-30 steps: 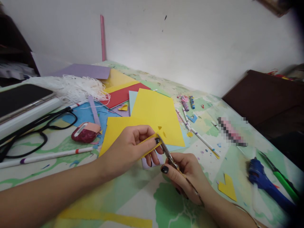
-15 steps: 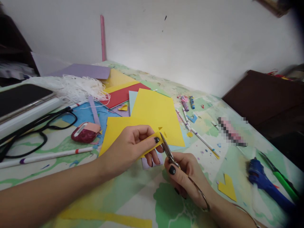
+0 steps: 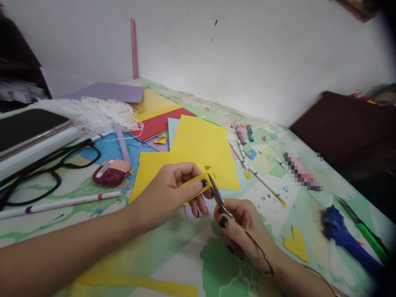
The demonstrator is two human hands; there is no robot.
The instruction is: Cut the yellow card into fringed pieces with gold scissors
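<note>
Between thumb and fingers, my left hand (image 3: 182,185) pinches a small piece of yellow paper (image 3: 198,183) above the sheets. My right hand (image 3: 238,227) is closed round the handles of small metal scissors (image 3: 220,199), whose blades point up and away at the paper's right end. The blades meet the paper's edge there; how far they are apart is hard to make out. Behind my hands lie yellow sheets (image 3: 202,142), and small yellow scraps (image 3: 214,175) sit near the scissor tip. Part of a light purple piece (image 3: 190,212) shows beneath my left fingers.
On the left are black glasses (image 3: 77,159), a maroon case (image 3: 111,172), white string (image 3: 93,113) and a white marker (image 3: 74,203). To the right lie more markers (image 3: 262,182), a blue glue gun (image 3: 337,227), green-handled scissors (image 3: 368,235) and a yellow cutout (image 3: 297,244).
Hardly anything differs. Both hands keep their places, with only a very slight shift of the paper and the scissors against each other.
</note>
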